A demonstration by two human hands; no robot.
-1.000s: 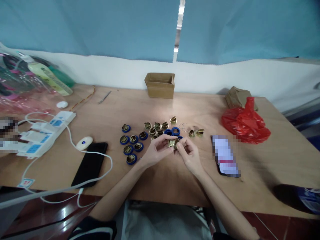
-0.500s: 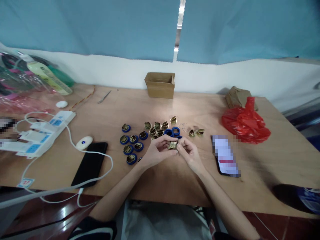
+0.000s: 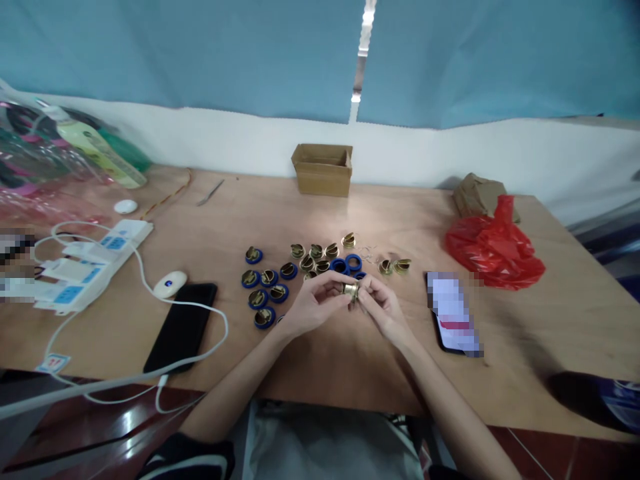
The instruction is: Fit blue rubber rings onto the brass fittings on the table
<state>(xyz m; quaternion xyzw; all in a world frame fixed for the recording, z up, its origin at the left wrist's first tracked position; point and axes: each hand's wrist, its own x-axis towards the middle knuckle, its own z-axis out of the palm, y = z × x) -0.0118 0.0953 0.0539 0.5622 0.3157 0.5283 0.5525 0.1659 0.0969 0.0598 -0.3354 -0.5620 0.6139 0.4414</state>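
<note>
My left hand (image 3: 313, 305) and my right hand (image 3: 381, 308) meet above the middle of the wooden table (image 3: 320, 360), both pinching one small brass fitting (image 3: 349, 290) between their fingertips. Just behind the hands lies a scatter of several brass pieces (image 3: 315, 253) and blue rings (image 3: 347, 263). To the left are several brass pieces seated in blue rings (image 3: 265, 297). Two more brass pieces (image 3: 394, 266) lie to the right of the scatter.
A black phone (image 3: 181, 327) with a white cable lies at front left, next to a white power strip (image 3: 87, 265). A second phone (image 3: 453, 312) lies right of my hands. A red plastic bag (image 3: 493, 248) sits at right, a small cardboard box (image 3: 323, 169) at the back.
The brass fitting has been turned between my fingertips; both hands stay in nearly the same spot. The camera view has shifted slightly.
</note>
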